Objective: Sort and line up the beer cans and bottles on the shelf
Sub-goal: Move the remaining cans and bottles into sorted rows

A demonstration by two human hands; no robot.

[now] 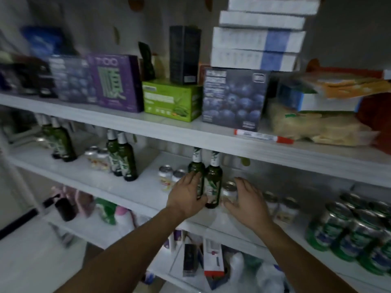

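Head view: left hand (pixel 188 195) wraps the left green bottle (pixel 195 167) at the front edge of the middle shelf (pixel 146 182), probably to square it against the neighbour bottle (pixel 213 180); right hand (pixel 247 199), fingers loose and empty, hovers beside a small can (pixel 229 190), seemingly next

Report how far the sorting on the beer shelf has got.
Partly done: the green cans are massed at the right end. In hand: the left hand grips a green bottle beside a second green bottle, and the right hand hovers open by a pale can. Left to do: another bottle pair and more pale cans stand mixed along the shelf.
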